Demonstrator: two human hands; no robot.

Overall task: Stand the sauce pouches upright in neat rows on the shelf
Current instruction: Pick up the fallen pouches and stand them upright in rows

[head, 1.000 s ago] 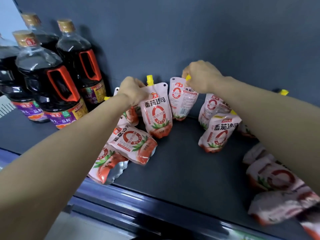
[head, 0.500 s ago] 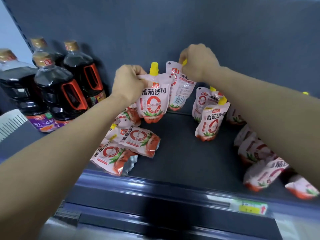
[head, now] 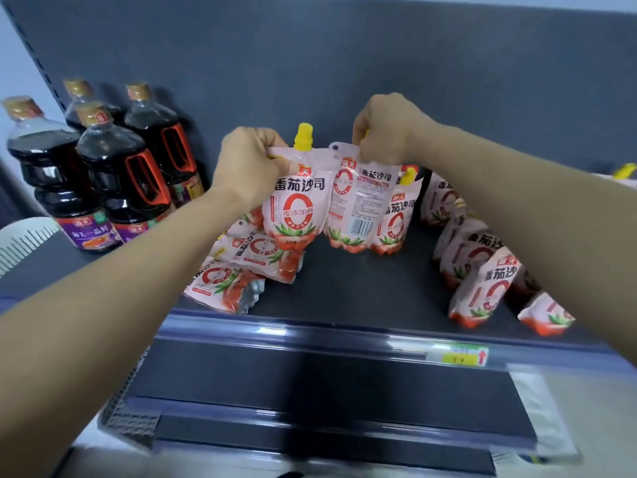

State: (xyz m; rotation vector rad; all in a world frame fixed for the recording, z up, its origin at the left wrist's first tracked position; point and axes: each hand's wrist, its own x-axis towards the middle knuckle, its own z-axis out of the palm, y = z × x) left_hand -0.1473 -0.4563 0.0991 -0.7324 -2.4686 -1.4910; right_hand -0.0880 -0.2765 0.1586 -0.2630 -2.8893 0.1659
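Left hand (head: 250, 163) grips one pouch (head: 293, 208) by its top, right hand (head: 386, 127) another pouch (head: 355, 205), both above the shelf (head: 344, 288).

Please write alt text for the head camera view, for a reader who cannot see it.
The left hand holds a front-facing sauce pouch and the right hand a back-facing pouch, both upright by their tops over a dark shelf. Toppled pouches lie to the left, leaning pouches to the right; dark bottles stand far left.
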